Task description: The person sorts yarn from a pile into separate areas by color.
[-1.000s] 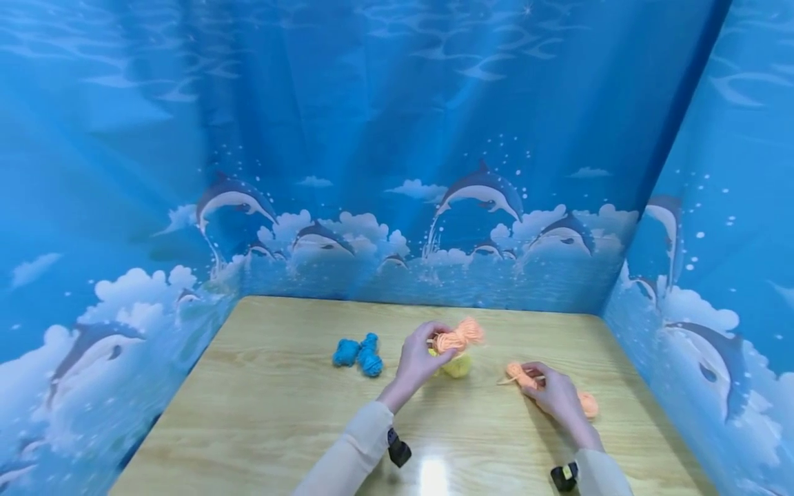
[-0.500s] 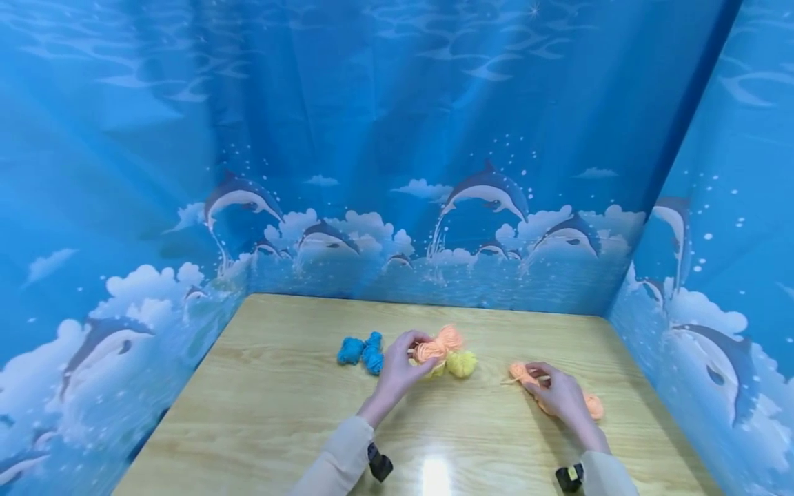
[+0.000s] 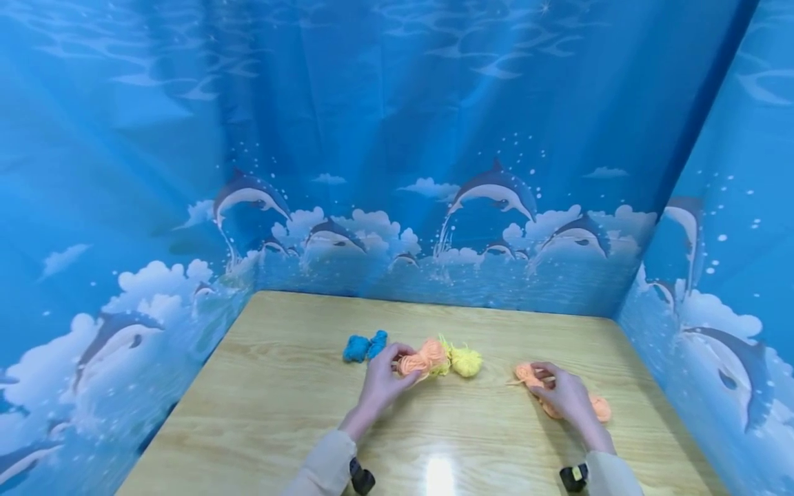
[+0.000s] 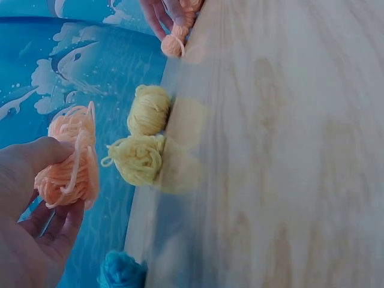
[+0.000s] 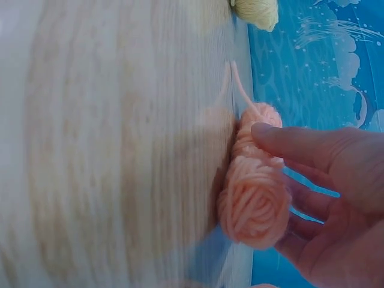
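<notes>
Thumb and fingers of my left hand (image 3: 380, 382) grip a peach yarn bundle (image 3: 429, 357), narrow at its middle. The left wrist view shows this yarn bundle (image 4: 71, 159) held off the tabletop. At the right, my right hand (image 3: 567, 396) pinches a second peach yarn bundle (image 3: 527, 374) that lies on the table. Its loose yarn end (image 5: 240, 87) sticks out past the thumb in the right wrist view. Behind the left hand's bundle lies yellow yarn (image 3: 466, 362), partly covered in the head view. Blue yarn (image 3: 356, 348) lies beyond the left hand.
More peach yarn (image 3: 600, 408) shows beside the right wrist. The wooden table (image 3: 279, 413) reaches back to a blue dolphin-print curtain (image 3: 397, 138), which also borders the sides. A light reflection (image 3: 439, 475) shines near the front.
My left hand has moved left and a little nearer with its peach yarn bundle, uncovering more yellow yarn and covering part of the blue. The right hand keeps its grip in place.
</notes>
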Available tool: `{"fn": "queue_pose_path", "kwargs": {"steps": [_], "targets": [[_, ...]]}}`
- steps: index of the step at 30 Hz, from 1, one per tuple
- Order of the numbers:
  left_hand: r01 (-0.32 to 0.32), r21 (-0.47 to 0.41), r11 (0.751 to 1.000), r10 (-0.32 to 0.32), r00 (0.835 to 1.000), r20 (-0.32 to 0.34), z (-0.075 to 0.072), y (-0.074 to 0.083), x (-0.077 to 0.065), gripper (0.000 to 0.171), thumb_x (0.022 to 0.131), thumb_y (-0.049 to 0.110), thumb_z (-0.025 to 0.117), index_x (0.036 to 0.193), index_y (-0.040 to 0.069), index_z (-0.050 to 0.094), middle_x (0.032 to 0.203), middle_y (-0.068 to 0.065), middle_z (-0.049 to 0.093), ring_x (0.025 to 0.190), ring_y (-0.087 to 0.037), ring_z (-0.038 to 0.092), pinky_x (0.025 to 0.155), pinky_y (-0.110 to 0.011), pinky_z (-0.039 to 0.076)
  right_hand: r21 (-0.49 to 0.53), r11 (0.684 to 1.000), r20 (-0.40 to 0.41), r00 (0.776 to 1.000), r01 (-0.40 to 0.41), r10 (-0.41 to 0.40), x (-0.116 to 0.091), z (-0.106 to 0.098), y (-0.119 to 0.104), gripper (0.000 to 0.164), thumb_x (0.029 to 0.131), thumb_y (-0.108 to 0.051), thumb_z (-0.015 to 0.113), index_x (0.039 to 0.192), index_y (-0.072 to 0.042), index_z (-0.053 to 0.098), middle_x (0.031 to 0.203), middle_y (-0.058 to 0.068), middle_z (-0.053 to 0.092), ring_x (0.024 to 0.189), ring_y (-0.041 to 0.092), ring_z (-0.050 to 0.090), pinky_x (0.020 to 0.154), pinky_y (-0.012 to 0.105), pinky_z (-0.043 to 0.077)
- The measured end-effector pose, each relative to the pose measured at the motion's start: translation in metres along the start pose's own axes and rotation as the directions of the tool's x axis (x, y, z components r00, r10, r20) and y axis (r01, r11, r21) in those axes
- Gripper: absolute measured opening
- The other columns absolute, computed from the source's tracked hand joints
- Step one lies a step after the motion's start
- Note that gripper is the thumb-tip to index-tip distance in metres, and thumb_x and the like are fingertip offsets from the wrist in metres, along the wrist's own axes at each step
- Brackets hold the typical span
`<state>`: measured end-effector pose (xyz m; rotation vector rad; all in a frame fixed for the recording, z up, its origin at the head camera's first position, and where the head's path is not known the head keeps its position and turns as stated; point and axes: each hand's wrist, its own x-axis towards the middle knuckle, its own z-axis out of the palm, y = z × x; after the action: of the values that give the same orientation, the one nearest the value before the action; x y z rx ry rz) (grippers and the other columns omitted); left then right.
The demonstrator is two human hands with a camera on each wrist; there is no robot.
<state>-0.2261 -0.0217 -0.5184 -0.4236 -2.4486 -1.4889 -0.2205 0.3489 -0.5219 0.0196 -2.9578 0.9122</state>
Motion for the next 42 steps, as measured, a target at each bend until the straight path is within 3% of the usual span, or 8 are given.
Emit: {"fn": "queue_pose_path", "kwargs": {"steps": [12,20,31,36,42], "targets": [[0.004,0.063,0.998,-0.007,0.999,0.038,-0.012,-0.009,-0.015,0.034,0.079,0.012,0.087,0.107,0.012,0.068,0.106,-0.002,0.069,0.100,-0.021,0.065,0.082,-0.028,0.057,-0.001,1.000,0.008,1.000,0.011,-0.011,-0.001,-0.001,0.002,0.049,0.090,-0.013,0.076,0.134,0.002,0.060,0.113,0.020,0.070,0.091,0.028,0.068,0.070,0.039,0.055],[0.067,0.081,0.994,-0.077,0.988,0.131,-0.017,-0.017,-0.025,0.031,0.079,0.014,0.087,0.103,0.015,0.068,0.102,0.002,0.069,0.093,-0.015,0.063,0.074,-0.025,0.054,-0.004,0.999,-0.042,0.998,0.045,-0.045,-0.002,0.002,0.000,0.046,0.090,-0.014,0.075,0.132,0.001,0.061,0.113,0.022,0.070,0.098,0.038,0.069,0.081,0.052,0.057],[0.077,0.137,0.988,-0.101,0.978,0.182,-0.018,-0.026,-0.031,0.031,0.080,0.020,0.087,0.103,0.014,0.067,0.101,0.002,0.068,0.090,-0.012,0.060,0.074,-0.025,0.051,0.072,0.997,-0.071,0.997,0.036,-0.031,-0.003,-0.004,-0.016,0.049,0.095,-0.017,0.072,0.138,0.001,0.057,0.119,0.023,0.067,0.099,0.035,0.066,0.081,0.049,0.056],[0.077,0.121,0.990,-0.099,0.977,0.190,-0.020,-0.025,-0.030,0.032,0.087,0.028,0.081,0.111,0.013,0.067,0.109,-0.002,0.068,0.095,-0.018,0.064,0.078,-0.031,0.055,0.074,0.996,-0.107,0.993,0.056,-0.048,-0.003,-0.007,-0.022,0.049,0.095,-0.017,0.072,0.138,0.000,0.057,0.119,0.022,0.068,0.097,0.036,0.068,0.078,0.045,0.057],[0.045,0.088,0.995,-0.063,0.976,0.210,-0.025,-0.023,-0.027,0.028,0.095,0.025,0.073,0.118,0.010,0.068,0.119,-0.009,0.068,0.106,-0.028,0.066,0.089,-0.044,0.058,0.100,0.995,-0.090,0.996,0.031,-0.021,-0.003,-0.007,-0.031,0.053,0.096,-0.023,0.072,0.141,-0.001,0.055,0.124,0.023,0.066,0.102,0.038,0.067,0.081,0.048,0.057]]}}
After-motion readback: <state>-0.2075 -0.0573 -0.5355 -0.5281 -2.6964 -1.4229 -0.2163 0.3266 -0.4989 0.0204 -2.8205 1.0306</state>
